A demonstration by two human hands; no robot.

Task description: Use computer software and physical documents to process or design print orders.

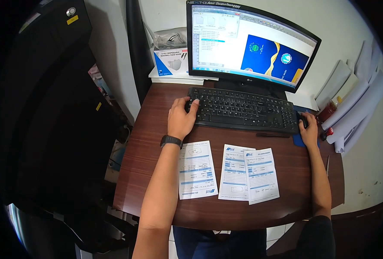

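Observation:
My left hand (181, 118) rests at the left end of a black keyboard (239, 110), its fingers apart on the keys and a dark watch on the wrist. At the keyboard's right, my right hand (309, 129) is wrapped over a black computer mouse (303, 119) on a blue mouse pad (298, 140). Behind the keyboard stands a monitor (226, 52) with a file window open over a blue and yellow design. Three printed forms with handwriting lie before me: one form (198, 172) by my left forearm, and another form (232, 172) partly covered by a third form (262, 177).
A dark pen (272, 135) lies below the keyboard. Face mask box (172, 62) and stacked paper stand left of the monitor. Rolled white sheets (360, 103) lean at the right beside a jar of red contents (328, 111). A tall black cabinet (49, 108) stands left of the brown desk (144, 116).

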